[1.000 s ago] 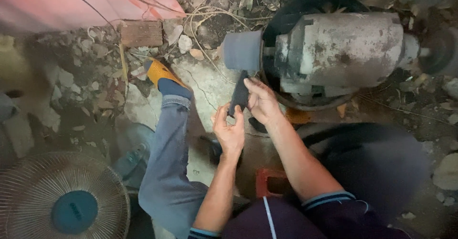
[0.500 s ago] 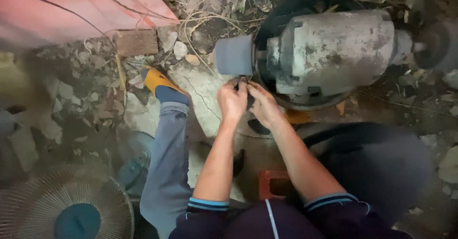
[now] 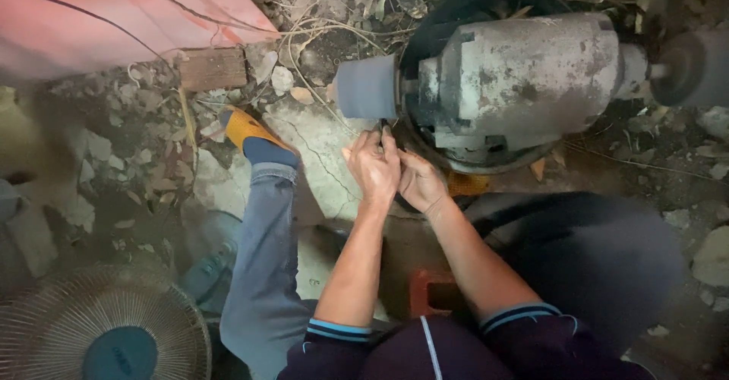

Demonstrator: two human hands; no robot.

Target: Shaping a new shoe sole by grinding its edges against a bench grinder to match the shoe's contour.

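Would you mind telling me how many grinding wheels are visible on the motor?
2: a grey wheel on the motor's left end, just above the hands, and another wheel on its right end, blurred at the frame edge.

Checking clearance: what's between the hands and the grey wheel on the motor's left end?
Head view: only a small dark piece, pinched by both the left hand and right hand, reaching up to just below the grey wheel. Contact can't be told.

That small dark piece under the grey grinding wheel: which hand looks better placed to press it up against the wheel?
Probably the left hand: its fingertips pinch the small dark piece just below the grey grinding wheel. The right hand sits lower, behind it.
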